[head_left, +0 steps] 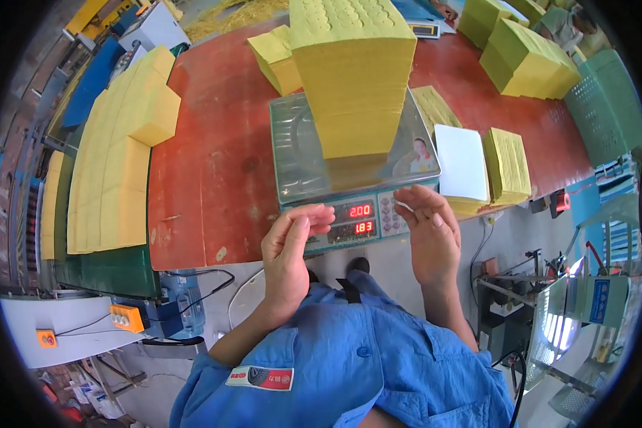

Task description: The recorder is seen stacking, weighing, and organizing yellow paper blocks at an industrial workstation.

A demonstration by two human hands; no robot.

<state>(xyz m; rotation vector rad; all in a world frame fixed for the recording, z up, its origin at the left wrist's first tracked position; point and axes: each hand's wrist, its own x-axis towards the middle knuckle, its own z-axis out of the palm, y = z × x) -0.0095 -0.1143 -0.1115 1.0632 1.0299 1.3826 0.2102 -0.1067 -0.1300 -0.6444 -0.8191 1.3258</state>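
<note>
A tall stack of yellow paper (353, 85), with rows of curved cuts across its top, stands upright on the metal pan of a digital scale (299, 164). Red figures glow on the scale's display (357, 217). My left hand (287, 239) hovers by the left of that display, palm turned inward, fingers loosely stretched with nothing in them. Over the keypad side is my right hand (435, 232), also open, its fingers slightly bent and holding nothing. Both hands are apart from the stack. Close to the right hand lies a white sheet (461, 162) on more yellow paper.
A small yellow block (508, 165) sits beside the white sheet on the red table (214, 150). Long rows of yellow blocks (110, 157) line the left side. Larger stacks (528, 60) and a green perforated crate (610, 107) stand at right. Another person (567, 28) is at far right.
</note>
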